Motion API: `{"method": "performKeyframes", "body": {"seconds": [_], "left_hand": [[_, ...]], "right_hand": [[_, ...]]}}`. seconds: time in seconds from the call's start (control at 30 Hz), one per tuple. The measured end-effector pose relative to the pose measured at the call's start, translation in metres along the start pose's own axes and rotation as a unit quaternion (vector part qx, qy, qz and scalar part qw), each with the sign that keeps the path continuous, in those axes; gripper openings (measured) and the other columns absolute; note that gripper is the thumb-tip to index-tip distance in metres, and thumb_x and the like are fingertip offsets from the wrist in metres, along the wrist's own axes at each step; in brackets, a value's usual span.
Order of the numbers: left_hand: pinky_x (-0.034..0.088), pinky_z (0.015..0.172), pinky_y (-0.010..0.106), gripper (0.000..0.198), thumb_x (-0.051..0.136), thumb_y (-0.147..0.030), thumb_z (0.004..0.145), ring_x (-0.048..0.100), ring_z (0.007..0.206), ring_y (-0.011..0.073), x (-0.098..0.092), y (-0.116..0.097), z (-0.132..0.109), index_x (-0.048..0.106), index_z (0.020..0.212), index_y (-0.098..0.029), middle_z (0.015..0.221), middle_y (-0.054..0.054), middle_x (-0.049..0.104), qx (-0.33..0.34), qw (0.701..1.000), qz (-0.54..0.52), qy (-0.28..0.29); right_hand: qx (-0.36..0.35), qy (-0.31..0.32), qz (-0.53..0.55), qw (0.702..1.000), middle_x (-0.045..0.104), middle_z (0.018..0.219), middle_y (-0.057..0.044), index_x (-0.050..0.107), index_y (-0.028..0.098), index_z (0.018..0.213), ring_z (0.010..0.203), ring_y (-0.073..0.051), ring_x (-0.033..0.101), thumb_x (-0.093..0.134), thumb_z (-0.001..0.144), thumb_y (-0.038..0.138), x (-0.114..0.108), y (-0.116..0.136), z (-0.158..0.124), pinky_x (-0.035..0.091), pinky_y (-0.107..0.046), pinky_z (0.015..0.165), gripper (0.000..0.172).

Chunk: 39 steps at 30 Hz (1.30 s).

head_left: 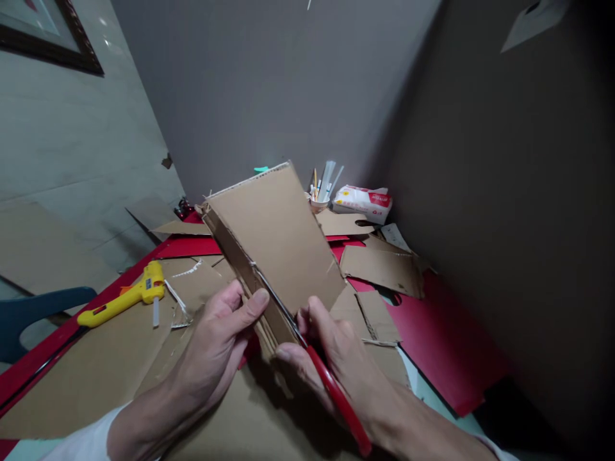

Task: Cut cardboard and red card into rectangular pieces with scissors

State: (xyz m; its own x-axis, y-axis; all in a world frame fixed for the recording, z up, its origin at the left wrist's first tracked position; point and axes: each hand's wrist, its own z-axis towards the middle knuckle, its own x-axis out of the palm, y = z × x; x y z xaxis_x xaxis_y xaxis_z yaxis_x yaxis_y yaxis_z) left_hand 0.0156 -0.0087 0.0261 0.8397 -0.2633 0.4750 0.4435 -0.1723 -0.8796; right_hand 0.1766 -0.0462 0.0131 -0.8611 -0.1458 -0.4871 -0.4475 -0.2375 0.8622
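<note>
In the middle of the head view a cardboard box is held up at a tilt, its broad flat face toward me. My left hand grips its lower left side, the thumb pressed on the narrow edge. Red-handled scissors are in my right hand. Their blade lies along the seam between the box's flat face and its narrow side, the tip near the middle of that edge. Fingers of my right hand also touch the lower part of the box. The blades look close together, partly hidden by cardboard.
A yellow glue gun lies on cardboard at the left. Behind the box stand a cup of glue sticks and a tissue pack. Cut cardboard pieces cover the red table surface. A blue chair is at far left.
</note>
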Motion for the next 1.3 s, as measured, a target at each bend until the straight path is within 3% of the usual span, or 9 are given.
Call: {"method": "performKeyframes", "body": {"seconds": [0.13, 0.3, 0.5, 0.67, 0.83, 1.13, 1.3], "left_hand": [[0.058, 0.081, 0.030, 0.021, 0.068, -0.024, 0.088, 0.071, 0.098, 0.0223, -0.001, 0.002, -0.001, 0.070, 0.109, -0.021, 0.108, 0.005, 0.077, 0.008, 1.000, -0.001, -0.002], [0.054, 0.091, 0.032, 0.020, 0.066, -0.024, 0.089, 0.068, 0.107, 0.0234, 0.002, 0.007, -0.002, 0.072, 0.108, -0.020, 0.114, 0.007, 0.075, 0.003, 1.000, 0.004, 0.025], [0.055, 0.089, 0.034, 0.017, 0.071, -0.024, 0.084, 0.068, 0.108, 0.0256, 0.006, 0.009, -0.005, 0.075, 0.101, -0.021, 0.110, 0.008, 0.076, -0.003, 1.000, 0.010, 0.018], [0.055, 0.090, 0.035, 0.021, 0.071, -0.023, 0.085, 0.068, 0.106, 0.0254, 0.004, 0.011, -0.003, 0.074, 0.106, -0.022, 0.112, 0.008, 0.076, -0.005, 1.000, 0.007, 0.027], [0.056, 0.085, 0.034, 0.016, 0.070, -0.023, 0.086, 0.070, 0.099, 0.0244, 0.002, 0.014, -0.002, 0.075, 0.101, -0.022, 0.106, 0.008, 0.077, -0.003, 0.999, 0.014, 0.033], [0.054, 0.075, 0.024, 0.006, 0.078, -0.026, 0.078, 0.069, 0.076, 0.0158, 0.003, 0.019, -0.002, 0.080, 0.082, -0.022, 0.083, 0.003, 0.078, -0.025, 0.998, 0.038, 0.033], [0.053, 0.073, 0.018, 0.011, 0.080, -0.028, 0.077, 0.068, 0.079, 0.0136, 0.003, 0.019, -0.005, 0.081, 0.084, -0.020, 0.088, 0.003, 0.079, -0.040, 0.997, 0.047, 0.053]], "right_hand": [[0.006, -0.007, -0.027, 1.000, 0.046, 0.066, 0.005, 0.036, 0.025, 0.082, 0.056, -0.012, 0.036, 0.057, 0.089, 0.054, 0.000, -0.004, -0.001, 0.028, -0.026, 0.051, 0.037], [-0.026, -0.014, 0.001, 1.000, 0.041, 0.062, 0.009, 0.039, 0.025, 0.085, 0.055, -0.011, 0.034, 0.071, 0.081, 0.047, -0.003, -0.004, 0.002, 0.028, -0.025, 0.052, 0.039], [-0.015, -0.001, 0.001, 1.000, 0.043, 0.061, 0.008, 0.035, 0.025, 0.083, 0.052, -0.010, 0.033, 0.061, 0.088, 0.052, -0.003, -0.001, 0.004, 0.026, -0.024, 0.047, 0.038], [-0.004, -0.011, -0.061, 0.998, 0.048, 0.064, 0.005, 0.036, 0.025, 0.083, 0.053, -0.012, 0.037, 0.051, 0.092, 0.053, 0.001, -0.003, 0.003, 0.029, -0.025, 0.048, 0.033], [-0.018, -0.015, -0.040, 0.999, 0.048, 0.067, 0.005, 0.043, 0.025, 0.091, 0.059, -0.014, 0.041, 0.059, 0.087, 0.055, -0.004, -0.004, 0.002, 0.034, -0.026, 0.054, 0.035], [0.007, 0.002, -0.041, 0.999, 0.047, 0.069, 0.004, 0.038, 0.025, 0.086, 0.058, -0.014, 0.037, 0.049, 0.093, 0.057, -0.001, -0.006, 0.003, 0.032, -0.027, 0.053, 0.035], [-0.002, -0.012, -0.043, 0.999, 0.047, 0.067, 0.005, 0.041, 0.025, 0.084, 0.060, -0.013, 0.040, 0.058, 0.090, 0.052, -0.003, -0.006, 0.003, 0.032, -0.026, 0.055, 0.033]]}}
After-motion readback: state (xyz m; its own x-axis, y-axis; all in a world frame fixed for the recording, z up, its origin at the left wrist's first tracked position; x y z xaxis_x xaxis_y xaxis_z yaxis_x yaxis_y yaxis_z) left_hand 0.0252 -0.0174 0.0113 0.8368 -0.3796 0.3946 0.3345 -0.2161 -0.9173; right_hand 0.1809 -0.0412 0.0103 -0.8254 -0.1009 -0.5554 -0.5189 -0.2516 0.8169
